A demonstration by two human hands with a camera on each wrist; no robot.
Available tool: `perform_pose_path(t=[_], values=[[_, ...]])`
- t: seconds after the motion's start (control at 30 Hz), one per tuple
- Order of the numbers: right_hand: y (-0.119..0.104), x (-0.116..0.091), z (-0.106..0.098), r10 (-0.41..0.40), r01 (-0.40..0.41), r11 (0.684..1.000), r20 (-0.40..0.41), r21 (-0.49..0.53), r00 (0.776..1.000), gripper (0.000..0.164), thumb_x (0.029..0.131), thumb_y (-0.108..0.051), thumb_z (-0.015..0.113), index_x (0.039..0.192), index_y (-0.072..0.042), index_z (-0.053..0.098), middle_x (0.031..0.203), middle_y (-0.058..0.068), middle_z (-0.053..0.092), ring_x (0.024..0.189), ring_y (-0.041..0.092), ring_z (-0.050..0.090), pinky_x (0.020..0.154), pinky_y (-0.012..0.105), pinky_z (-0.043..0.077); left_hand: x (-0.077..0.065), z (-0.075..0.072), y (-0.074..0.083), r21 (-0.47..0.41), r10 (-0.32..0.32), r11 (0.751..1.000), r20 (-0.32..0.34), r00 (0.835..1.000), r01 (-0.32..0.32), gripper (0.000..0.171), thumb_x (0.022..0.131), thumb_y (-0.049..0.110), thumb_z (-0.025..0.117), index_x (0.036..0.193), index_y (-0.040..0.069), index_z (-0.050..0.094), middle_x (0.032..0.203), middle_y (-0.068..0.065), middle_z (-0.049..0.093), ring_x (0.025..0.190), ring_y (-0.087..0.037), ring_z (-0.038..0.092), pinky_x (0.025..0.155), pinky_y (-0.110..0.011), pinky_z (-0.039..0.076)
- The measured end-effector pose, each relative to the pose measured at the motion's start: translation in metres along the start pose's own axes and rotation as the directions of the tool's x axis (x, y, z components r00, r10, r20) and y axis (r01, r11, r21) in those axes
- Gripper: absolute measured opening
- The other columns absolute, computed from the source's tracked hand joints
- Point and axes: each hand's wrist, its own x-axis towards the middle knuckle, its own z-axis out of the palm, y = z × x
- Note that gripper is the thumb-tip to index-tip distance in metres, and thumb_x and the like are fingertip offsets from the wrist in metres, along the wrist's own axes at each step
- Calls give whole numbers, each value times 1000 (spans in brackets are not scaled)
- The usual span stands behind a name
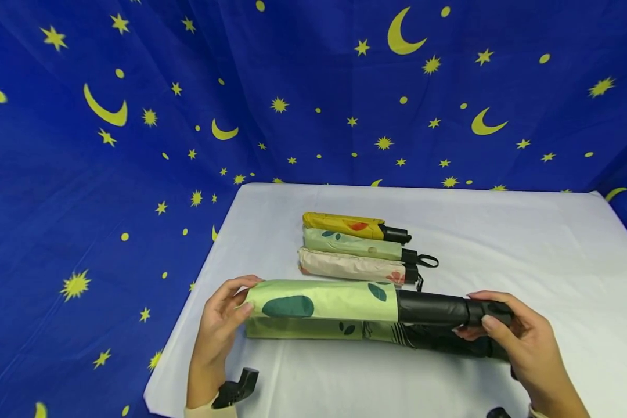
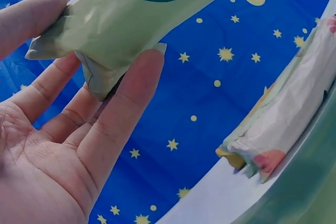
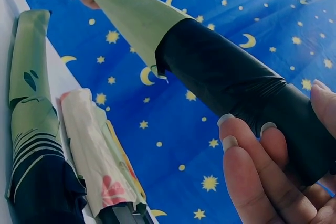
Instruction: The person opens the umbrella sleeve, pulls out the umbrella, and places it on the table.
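A folded black umbrella (image 1: 432, 307) is held level above the table, its left part inside a light green sleeve (image 1: 334, 299) with dark green leaf shapes. At the sleeve's left end, my left hand (image 1: 223, 319) pinches the fabric between thumb and fingers; the left wrist view shows the crumpled sleeve end (image 2: 100, 35) there. My right hand (image 1: 528, 339) grips the umbrella's black right end, thumb on the near side. Just below in the head view lies a second umbrella (image 1: 303, 328), green with a striped, black right part. The right wrist view shows this second umbrella (image 3: 31, 82) on the table.
Three sleeved umbrellas lie side by side farther back: a yellow one (image 1: 342, 224), a pale green one (image 1: 352, 242) and a cream one (image 1: 350, 265), black handles rightward. They rest on a white-covered table (image 1: 501, 232). A blue star-and-moon curtain (image 1: 313, 69) hangs behind and left.
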Motion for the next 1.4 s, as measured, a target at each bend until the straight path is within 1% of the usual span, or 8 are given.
perform_pose_path(t=[0.17, 0.4, 0.57, 0.9, 1.03, 1.17, 1.27, 1.4], values=[[-2, 0, -1, -1, 1, 1000, 6, 1, 1000, 35, 97, 24, 42, 131, 21, 49, 112, 20, 68, 78, 33, 75, 69, 41, 62, -1, -1, -1, 3, 8, 1000, -7, 1000, -8, 35, 96, -19, 45, 130, -23, 46, 135, -24, 55, 116, -27, 63, 87, -29, 56], [-11, -3, 0, 137, -146, 976, -62, -162, 989, 31, 102, 15, 46, 132, 16, 51, 107, 9, 71, 79, 31, 75, 71, 40, 62, -1, -2, -2, -5, 22, 1000, -19, 1000, -22, 35, 96, -19, 45, 130, -24, 45, 135, -23, 56, 116, -27, 62, 88, -29, 56], [-9, -2, -1, 113, -118, 985, -46, -127, 993, 31, 101, 17, 45, 132, 18, 51, 107, 11, 70, 78, 32, 75, 71, 40, 62, -2, -2, -2, -2, 22, 1000, -17, 1000, -22, 36, 96, -19, 44, 131, -24, 45, 136, -24, 56, 117, -28, 62, 89, -29, 55], [2, -2, -7, -19, 19, 1000, -3, 9, 1000, 35, 97, 24, 40, 132, 22, 48, 111, 20, 68, 78, 33, 75, 70, 37, 62, -2, -3, -2, 20, 37, 999, -40, 999, -36, 36, 94, -22, 42, 129, -23, 47, 136, -24, 56, 118, -29, 61, 89, -28, 55], [1, -2, -7, -16, 16, 1000, -2, 10, 1000, 35, 98, 24, 39, 132, 23, 47, 111, 21, 68, 78, 34, 75, 71, 37, 62, -3, -4, -2, 21, 41, 999, -56, 998, -39, 35, 94, -22, 41, 129, -23, 48, 135, -25, 56, 117, -29, 61, 85, -27, 56], [-6, -3, -6, 70, -73, 995, -53, -67, 996, 32, 100, 19, 43, 132, 19, 50, 111, 16, 68, 78, 33, 75, 71, 41, 62, -4, -5, -3, 11, 39, 999, -65, 997, -39, 35, 94, -23, 40, 128, -23, 48, 135, -24, 57, 117, -28, 61, 84, -26, 56], [-8, -4, -6, 100, -107, 990, -71, -92, 992, 31, 101, 16, 44, 132, 18, 50, 108, 15, 69, 77, 33, 74, 69, 43, 62, -4, -5, -3, 6, 41, 999, -62, 997, -41, 35, 95, -22, 39, 129, -23, 48, 135, -25, 56, 117, -28, 61, 84, -26, 56], [-6, -3, -8, 50, -52, 998, -47, -45, 998, 32, 100, 20, 42, 131, 21, 49, 106, 19, 69, 77, 34, 74, 68, 43, 62, -3, -5, -3, 18, 46, 999, -63, 997, -45, 35, 96, -21, 40, 129, -23, 48, 135, -25, 57, 117, -28, 61, 85, -27, 56]])
